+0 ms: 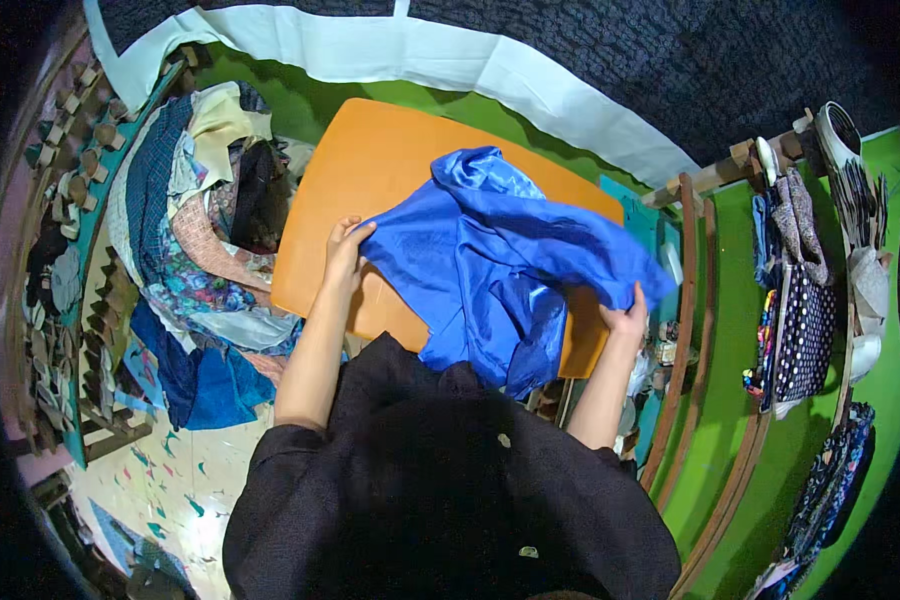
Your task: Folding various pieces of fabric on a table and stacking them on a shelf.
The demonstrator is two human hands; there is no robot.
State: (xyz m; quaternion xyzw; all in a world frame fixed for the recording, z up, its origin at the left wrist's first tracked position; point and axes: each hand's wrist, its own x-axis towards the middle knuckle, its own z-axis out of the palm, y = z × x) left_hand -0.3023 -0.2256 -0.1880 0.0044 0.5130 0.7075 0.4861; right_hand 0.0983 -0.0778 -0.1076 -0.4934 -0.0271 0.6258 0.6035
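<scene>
A shiny blue cloth (470, 245) lies loosely bunched and partly spread over an orange tabletop (360, 150). At its left corner, my left hand (344, 248) pinches the edge between thumb and fingers. My right hand (627, 312) grips the cloth's right end, which is lifted and slightly blurred. Folds run between the two hands, and a rolled, glossy part sits at the far side. The near part of the cloth hangs over the table's front edge close to my black shirt.
A heap of mixed fabrics (190, 230) stands left of the table. Beyond it is a teal rack (95, 200) holding small wooden pieces. On the right, wooden rails (678, 330) run along a green wall, with a polka-dot cloth (803, 325) hanging there. White cloth (370, 50) borders the far side.
</scene>
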